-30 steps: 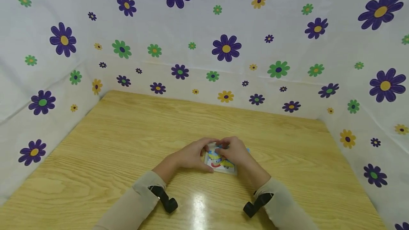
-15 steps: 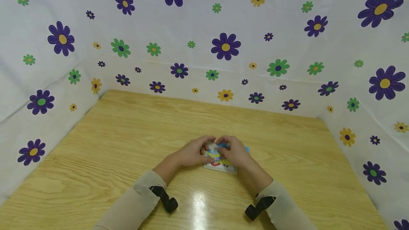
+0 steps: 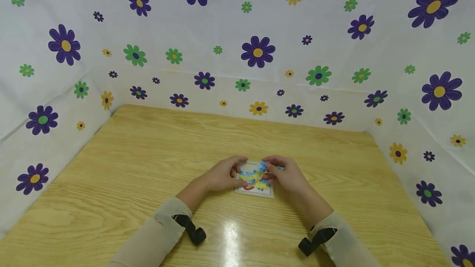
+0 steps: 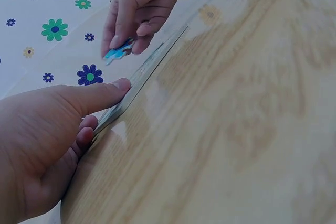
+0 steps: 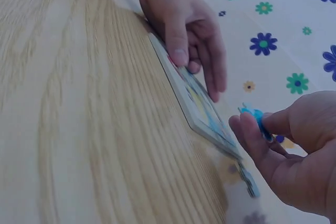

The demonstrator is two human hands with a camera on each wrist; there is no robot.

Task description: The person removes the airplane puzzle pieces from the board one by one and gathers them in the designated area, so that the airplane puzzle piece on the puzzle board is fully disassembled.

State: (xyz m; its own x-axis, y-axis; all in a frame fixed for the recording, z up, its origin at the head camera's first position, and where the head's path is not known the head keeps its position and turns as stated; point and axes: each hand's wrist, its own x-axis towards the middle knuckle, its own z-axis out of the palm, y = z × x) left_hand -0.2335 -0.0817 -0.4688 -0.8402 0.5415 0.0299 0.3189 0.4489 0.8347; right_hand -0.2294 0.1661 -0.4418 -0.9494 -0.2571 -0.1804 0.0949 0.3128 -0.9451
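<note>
A small framed picture puzzle [image 3: 254, 193] with a yellow, blue and red picture lies on the table. My left hand [image 3: 224, 174] grips its left side, the thumb over the frame and picture; the left wrist view shows the same hand [image 4: 52, 140] at the puzzle's edge. Above the puzzle's right side, my right hand [image 3: 287, 173] pinches a blue puzzle piece [image 3: 263, 165] between thumb and fingers. In the right wrist view that piece [image 5: 255, 117] is held clear of the frame [image 5: 184, 109]. The upper left part of the frame shows a bare pale base.
Another blue piece [image 5: 249, 180] lies by the frame's corner, partly behind my right hand in the head view. The wooden table [image 3: 167, 143] reaches back to a white cloth [image 3: 222, 19] with printed flowers, which also stands at both sides.
My right hand has lifted off the puzzle and moved right, with the blue piece in its fingers. The left thumb has come in over the picture. The head view has shifted slightly.
</note>
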